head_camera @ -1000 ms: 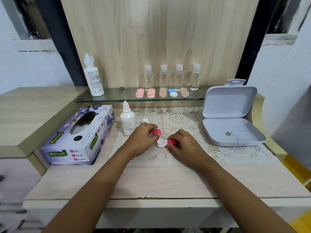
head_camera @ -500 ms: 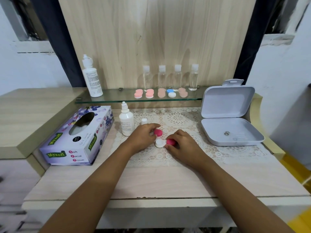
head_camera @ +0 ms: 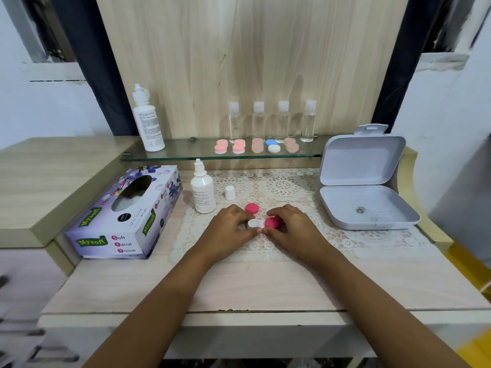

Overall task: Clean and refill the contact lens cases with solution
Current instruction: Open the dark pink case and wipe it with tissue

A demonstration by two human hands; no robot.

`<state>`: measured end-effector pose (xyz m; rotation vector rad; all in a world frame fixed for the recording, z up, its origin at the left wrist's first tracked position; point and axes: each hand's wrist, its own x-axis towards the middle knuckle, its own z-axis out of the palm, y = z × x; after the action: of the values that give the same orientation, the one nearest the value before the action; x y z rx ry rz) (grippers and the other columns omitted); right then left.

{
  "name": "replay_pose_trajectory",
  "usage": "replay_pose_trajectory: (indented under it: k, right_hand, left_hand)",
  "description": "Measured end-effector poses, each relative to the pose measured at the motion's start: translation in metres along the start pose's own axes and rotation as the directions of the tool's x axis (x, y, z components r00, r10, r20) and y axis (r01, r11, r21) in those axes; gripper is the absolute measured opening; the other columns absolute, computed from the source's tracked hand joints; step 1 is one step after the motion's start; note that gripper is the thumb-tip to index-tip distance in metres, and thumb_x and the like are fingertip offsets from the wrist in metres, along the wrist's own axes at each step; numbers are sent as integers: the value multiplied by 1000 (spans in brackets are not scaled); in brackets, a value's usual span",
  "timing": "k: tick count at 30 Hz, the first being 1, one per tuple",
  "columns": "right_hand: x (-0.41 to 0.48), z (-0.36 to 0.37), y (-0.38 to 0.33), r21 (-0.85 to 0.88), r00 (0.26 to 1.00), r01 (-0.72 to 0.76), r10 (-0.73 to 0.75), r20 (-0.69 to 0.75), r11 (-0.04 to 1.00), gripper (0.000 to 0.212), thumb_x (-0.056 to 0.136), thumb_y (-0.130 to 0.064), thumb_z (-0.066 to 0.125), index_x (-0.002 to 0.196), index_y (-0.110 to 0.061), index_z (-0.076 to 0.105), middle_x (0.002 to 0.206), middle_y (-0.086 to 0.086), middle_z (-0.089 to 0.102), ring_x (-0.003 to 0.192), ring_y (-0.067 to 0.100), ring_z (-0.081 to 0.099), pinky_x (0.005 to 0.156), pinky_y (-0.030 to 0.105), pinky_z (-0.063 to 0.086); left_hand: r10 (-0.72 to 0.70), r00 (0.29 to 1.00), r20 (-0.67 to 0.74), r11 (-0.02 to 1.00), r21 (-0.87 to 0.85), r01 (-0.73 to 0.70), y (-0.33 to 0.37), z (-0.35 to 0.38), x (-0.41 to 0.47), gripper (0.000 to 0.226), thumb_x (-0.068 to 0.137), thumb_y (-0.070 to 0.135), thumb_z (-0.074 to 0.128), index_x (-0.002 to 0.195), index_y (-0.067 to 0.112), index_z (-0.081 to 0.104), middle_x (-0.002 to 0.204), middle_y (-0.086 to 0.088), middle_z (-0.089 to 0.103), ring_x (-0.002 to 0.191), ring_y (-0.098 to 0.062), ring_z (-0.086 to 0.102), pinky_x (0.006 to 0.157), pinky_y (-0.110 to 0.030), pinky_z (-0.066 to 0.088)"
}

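Observation:
A white contact lens case (head_camera: 253, 223) lies on the lace mat (head_camera: 287, 189) in the middle of the table. My left hand (head_camera: 229, 231) pinches its left, uncapped well between thumb and fingertips. My right hand (head_camera: 293, 231) grips the pink cap (head_camera: 271, 223) that sits on the case's right well. A second pink cap (head_camera: 251, 208) lies loose on the mat just behind the case. A small white solution bottle (head_camera: 203, 193) stands uncapped left of my hands, with its white cap (head_camera: 230, 192) beside it.
A tissue box (head_camera: 125, 216) lies at the left. An open white plastic box (head_camera: 366, 197) sits at the right. The glass shelf (head_camera: 186, 152) behind carries a tall white bottle (head_camera: 147, 120), several clear bottles (head_camera: 283, 120) and several more lens cases (head_camera: 239, 147).
My left hand has set the loose pink cap down on the mat and now pinches the white case. My right hand stays on the other pink cap.

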<state>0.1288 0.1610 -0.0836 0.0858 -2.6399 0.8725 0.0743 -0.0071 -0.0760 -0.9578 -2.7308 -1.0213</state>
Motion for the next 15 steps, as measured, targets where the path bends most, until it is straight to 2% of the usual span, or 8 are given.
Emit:
replay_pose_trajectory:
  k: [2,4,7,11,15]
  right_hand:
    - [0,0,0,21,1000,-15,15,-3,1000,35,81,-32,69,110,-14,61,94,-6,51,93,11,47,77,18,33]
    - [0,0,1,42,999,-31,32,-19,999,33,78,-31,71,105,-14,62,93,-5,52,91,11,49,75,17,35]
    - [0,-1,0,62,998,-54,56,-42,997,33,76,-32,74,100,-13,63,91,-3,53,85,10,51,68,8,35]
    - [-2,-2,-2,51,998,-32,34,-47,998,25,76,-29,74,91,-11,65,87,-2,56,78,9,50,64,7,36]
    - [-2,-4,-2,48,999,8,-6,-43,999,18,78,-26,72,89,-12,66,83,-4,56,77,7,49,65,7,34]
  left_hand:
    - [32,999,-17,999,11,-32,0,2,0,31,82,39,67,104,18,70,103,2,57,101,-13,52,89,-29,41]
    - [48,998,-30,999,-1,-48,-1,3,-1,30,81,39,67,102,18,71,99,6,56,99,-11,52,84,-22,38]
    - [49,998,-43,998,-24,-50,-2,2,-2,32,80,39,68,104,17,71,97,9,55,97,-8,52,81,-18,36]
    - [69,996,-54,998,-8,-70,-3,3,-1,34,81,36,68,108,15,70,102,3,59,96,-7,50,79,-15,34]
    - [66,995,-74,997,-24,-68,-4,5,0,32,81,31,70,106,11,71,101,1,62,98,-13,53,78,-14,33]
